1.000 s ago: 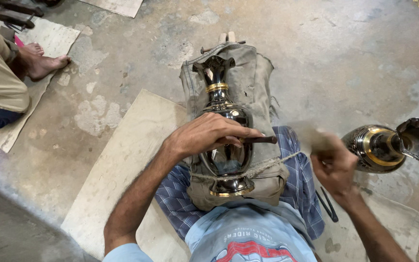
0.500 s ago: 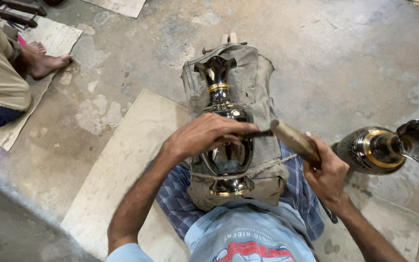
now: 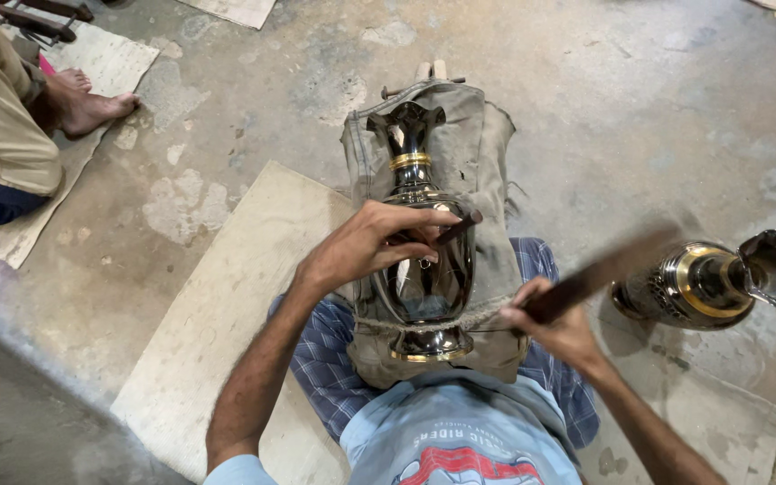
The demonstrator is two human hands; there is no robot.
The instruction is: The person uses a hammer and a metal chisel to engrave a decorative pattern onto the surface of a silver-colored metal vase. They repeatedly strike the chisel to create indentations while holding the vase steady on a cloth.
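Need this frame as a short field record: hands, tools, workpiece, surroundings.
left hand: rests on the vase, holding a thin dark tool against its body
right hand: raised beside the vase, gripping a dark stick, blurred
vase: dark, shiny, gold bands, lying on a cloth-padded rest over the person's lap
second vase: on its side on the floor, to the right
other person: seated at top left, bare foot on a mat
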